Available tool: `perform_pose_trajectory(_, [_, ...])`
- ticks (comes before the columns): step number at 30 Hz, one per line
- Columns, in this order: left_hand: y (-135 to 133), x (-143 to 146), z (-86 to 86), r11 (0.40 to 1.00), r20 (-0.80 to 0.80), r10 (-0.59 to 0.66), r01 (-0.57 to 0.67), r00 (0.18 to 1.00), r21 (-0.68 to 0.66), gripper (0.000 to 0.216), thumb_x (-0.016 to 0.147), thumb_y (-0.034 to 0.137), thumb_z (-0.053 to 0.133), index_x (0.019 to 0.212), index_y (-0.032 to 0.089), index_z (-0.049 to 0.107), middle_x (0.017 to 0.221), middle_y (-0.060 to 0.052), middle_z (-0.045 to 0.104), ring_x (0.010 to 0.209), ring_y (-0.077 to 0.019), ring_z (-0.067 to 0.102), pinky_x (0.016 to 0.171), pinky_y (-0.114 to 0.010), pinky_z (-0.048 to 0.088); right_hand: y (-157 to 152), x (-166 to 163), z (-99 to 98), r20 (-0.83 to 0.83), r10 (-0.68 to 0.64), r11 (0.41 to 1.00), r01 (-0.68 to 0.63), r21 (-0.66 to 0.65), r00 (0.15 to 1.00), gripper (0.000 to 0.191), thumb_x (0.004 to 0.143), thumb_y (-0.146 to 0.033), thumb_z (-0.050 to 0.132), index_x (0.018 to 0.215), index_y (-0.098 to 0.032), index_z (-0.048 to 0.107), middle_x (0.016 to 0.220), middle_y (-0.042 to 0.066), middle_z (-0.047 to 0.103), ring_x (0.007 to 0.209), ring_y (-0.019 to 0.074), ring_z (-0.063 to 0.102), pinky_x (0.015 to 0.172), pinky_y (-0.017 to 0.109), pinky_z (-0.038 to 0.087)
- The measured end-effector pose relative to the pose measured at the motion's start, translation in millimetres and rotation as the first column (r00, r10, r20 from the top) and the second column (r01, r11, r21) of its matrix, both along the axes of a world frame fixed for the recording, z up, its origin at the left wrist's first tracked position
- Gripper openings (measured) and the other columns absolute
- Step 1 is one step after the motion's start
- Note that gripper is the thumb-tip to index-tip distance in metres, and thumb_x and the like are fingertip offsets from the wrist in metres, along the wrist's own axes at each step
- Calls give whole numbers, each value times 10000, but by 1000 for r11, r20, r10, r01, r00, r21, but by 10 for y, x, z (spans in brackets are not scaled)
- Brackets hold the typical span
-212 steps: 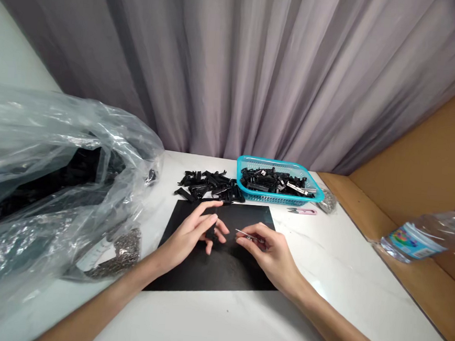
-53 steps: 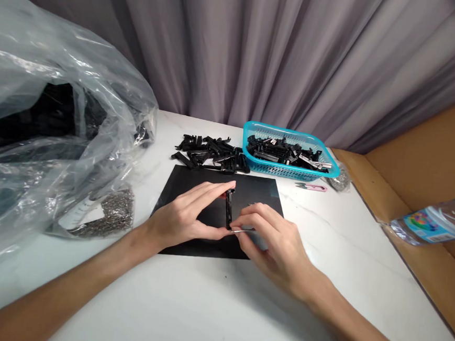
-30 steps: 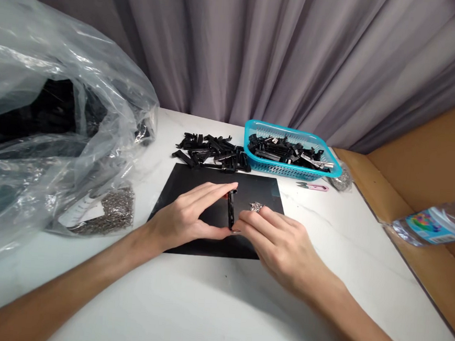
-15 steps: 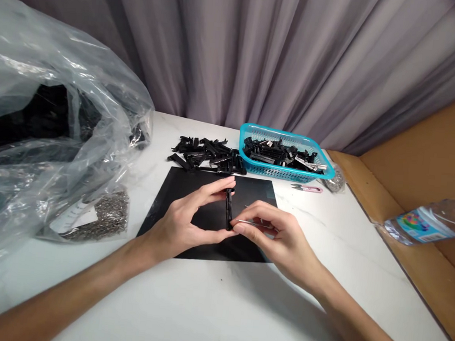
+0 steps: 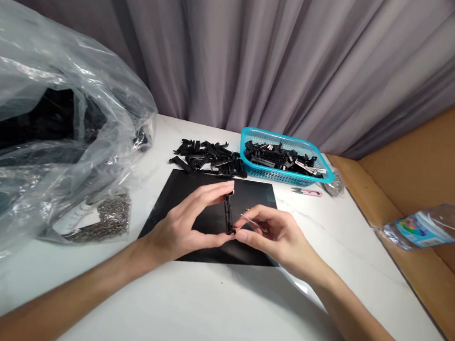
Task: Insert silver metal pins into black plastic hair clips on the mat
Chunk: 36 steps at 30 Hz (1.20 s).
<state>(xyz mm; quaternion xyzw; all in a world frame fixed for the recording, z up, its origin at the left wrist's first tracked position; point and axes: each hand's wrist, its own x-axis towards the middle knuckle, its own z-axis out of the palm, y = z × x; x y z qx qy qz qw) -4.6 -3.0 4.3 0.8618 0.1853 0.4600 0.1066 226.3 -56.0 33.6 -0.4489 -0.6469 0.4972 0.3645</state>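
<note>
My left hand (image 5: 186,214) grips a narrow black plastic part (image 5: 228,213) endwise, fingers at its far end and thumb at its near end. The part is held above a black mat (image 5: 201,247). At the part's near end, the thumb and fingertips of my right hand (image 5: 275,232) touch it. A thin metal tool (image 5: 254,222), perhaps tweezers, rests in the right fingers and points to the upper left. Whether a small piece sits between the right fingertips is hidden.
Behind the mat lies a pile of black plastic parts (image 5: 208,156). A blue basket (image 5: 290,175) holds more of them. Pink-handled snips (image 5: 306,191) lie by the basket. To the left are a bag of small metal pieces (image 5: 109,219) and a large plastic bag (image 5: 116,83). A bottle (image 5: 428,225) is at right.
The metal tool has swung away from the black part, its tip now pointing up. My right fingertips have closed in on the part's near end. My left hand keeps its grip.
</note>
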Motion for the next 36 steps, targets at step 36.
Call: perform_pose_trajectory(36, [11, 36, -5, 997, -73, 68, -70, 995, -25, 659, 790, 239, 829, 1392, 154, 574, 1221, -101, 726, 1002, -197, 758, 958, -327, 657, 130, 134, -59, -59, -219, 974, 222, 52, 974, 450, 989, -580, 587, 788, -196, 711, 881, 48, 700, 762, 156, 567, 664, 289, 412])
